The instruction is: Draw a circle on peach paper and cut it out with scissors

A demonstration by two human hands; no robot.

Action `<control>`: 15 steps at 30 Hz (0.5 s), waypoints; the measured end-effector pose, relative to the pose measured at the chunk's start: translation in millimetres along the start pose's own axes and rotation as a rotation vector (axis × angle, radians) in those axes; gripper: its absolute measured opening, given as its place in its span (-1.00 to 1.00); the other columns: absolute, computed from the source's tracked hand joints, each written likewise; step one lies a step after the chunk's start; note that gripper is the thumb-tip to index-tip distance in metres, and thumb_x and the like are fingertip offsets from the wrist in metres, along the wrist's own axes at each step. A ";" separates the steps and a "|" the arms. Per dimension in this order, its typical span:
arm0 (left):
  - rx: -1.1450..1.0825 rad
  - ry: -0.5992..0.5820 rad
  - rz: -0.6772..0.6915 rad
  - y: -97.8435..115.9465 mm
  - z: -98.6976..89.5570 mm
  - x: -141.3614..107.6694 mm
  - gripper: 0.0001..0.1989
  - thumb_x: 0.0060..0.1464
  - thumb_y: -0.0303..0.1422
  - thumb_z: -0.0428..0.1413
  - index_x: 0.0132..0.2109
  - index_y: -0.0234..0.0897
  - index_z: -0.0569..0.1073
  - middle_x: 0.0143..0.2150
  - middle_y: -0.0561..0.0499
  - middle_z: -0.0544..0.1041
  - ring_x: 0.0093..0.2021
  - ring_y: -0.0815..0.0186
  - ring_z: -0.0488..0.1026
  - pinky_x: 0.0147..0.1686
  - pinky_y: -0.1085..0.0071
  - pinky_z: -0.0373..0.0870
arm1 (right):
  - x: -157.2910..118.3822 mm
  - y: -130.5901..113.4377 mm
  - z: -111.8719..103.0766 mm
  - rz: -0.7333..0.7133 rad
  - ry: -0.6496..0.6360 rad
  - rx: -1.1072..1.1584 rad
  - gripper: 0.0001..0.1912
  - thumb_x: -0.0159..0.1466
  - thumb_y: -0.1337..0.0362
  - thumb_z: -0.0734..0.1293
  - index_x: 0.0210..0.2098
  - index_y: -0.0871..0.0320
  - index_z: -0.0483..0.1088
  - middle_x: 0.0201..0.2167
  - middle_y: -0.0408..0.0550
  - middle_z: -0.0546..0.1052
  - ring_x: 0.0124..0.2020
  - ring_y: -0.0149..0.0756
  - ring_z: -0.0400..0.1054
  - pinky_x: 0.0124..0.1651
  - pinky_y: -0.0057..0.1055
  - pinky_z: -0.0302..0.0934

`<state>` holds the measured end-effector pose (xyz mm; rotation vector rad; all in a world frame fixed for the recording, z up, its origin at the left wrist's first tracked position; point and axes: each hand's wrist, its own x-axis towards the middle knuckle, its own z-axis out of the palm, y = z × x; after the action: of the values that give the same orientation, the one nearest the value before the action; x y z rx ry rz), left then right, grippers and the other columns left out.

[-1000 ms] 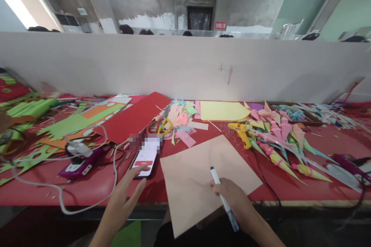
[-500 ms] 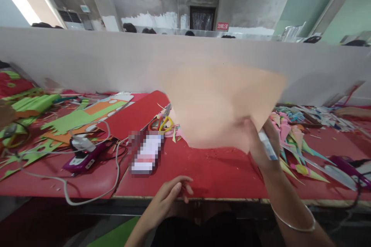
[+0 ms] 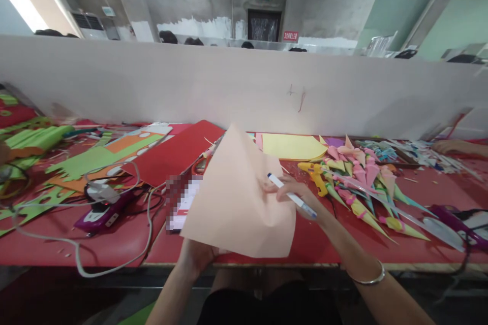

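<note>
A peach craft sheet (image 3: 232, 198), paper or thin foam, stands curved above the table in front of me. My right hand (image 3: 292, 190) pinches it at its right side, with a white marker pen (image 3: 293, 196) with a blue end also held across the fingers. My left hand (image 3: 198, 254) is at the sheet's lower left edge; its fingers are mostly hidden behind the sheet. A phone (image 3: 185, 208) with a blurred screen lies on the table, partly covered by the sheet.
Yellow sheets (image 3: 292, 146) and a yellow glue gun (image 3: 315, 175) lie to the right, beside several coloured paper cones (image 3: 366, 177). At left are a red sheet (image 3: 177, 152), green and orange scraps (image 3: 107, 155), a purple power strip (image 3: 102, 213) and a white cable (image 3: 78, 251). A white partition (image 3: 152, 81) stands behind.
My right hand has brought the sheet left and nearer, and the sheet has turned and curved. My left hand, free before, has moved left to the sheet's lower edge.
</note>
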<state>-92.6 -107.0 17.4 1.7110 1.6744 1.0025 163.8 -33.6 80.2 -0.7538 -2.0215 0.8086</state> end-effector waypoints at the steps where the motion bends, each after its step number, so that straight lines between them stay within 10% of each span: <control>1: -0.113 -0.032 -0.091 1.9 -2.2 0.0 -0.13 -0.02 0.04 -0.65 0.02 -0.30 0.35 -0.38 -0.11 0.56 -0.39 0.16 0.50 -0.34 0.15 0.40 | -3.4 4.6 0.4 0.018 -0.063 -0.001 -0.65 0.21 0.08 0.13 -0.55 0.10 0.39 -0.28 -0.01 0.54 -0.01 -0.18 0.23 0.13 -0.05 -0.21; 7: -0.782 -0.319 -0.706 23.3 -16.6 -9.5 -0.27 -0.11 0.12 -0.21 -0.15 -0.44 0.44 -0.36 -0.19 0.55 -0.30 0.08 0.48 -0.29 0.22 0.38 | -16.7 15.6 -3.5 0.061 -0.271 -0.210 -0.75 0.22 0.23 0.13 -0.48 0.08 0.38 -0.22 -0.09 0.51 0.01 -0.22 0.20 0.14 -0.03 -0.30; 10: -0.654 -0.345 -0.709 29.7 -14.7 -15.4 -0.55 -0.17 -0.10 0.07 -0.22 -0.39 0.45 -0.33 -0.11 0.55 -0.28 0.17 0.47 -0.27 0.32 0.36 | -19.0 19.0 -9.0 0.055 -0.318 -0.461 -0.81 0.20 0.36 0.15 -0.39 0.07 0.37 -0.22 -0.09 0.47 0.00 -0.25 0.18 0.12 -0.09 -0.22; 15: -0.280 -0.339 -0.495 24.1 -0.5 -12.3 -0.60 -0.12 -0.09 -0.01 -0.40 -0.40 0.43 -0.44 -0.05 0.51 -0.38 0.23 0.41 -0.37 0.35 0.31 | -22.0 16.4 -22.5 0.125 -0.263 -0.808 -0.70 0.13 0.54 0.13 -0.23 0.15 0.34 -0.23 0.03 0.42 -0.14 -0.20 0.26 -0.08 -0.24 0.09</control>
<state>-78.2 -121.2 35.4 1.1290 1.5378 0.6324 197.2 -33.7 68.1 -1.2734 -2.5795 0.1170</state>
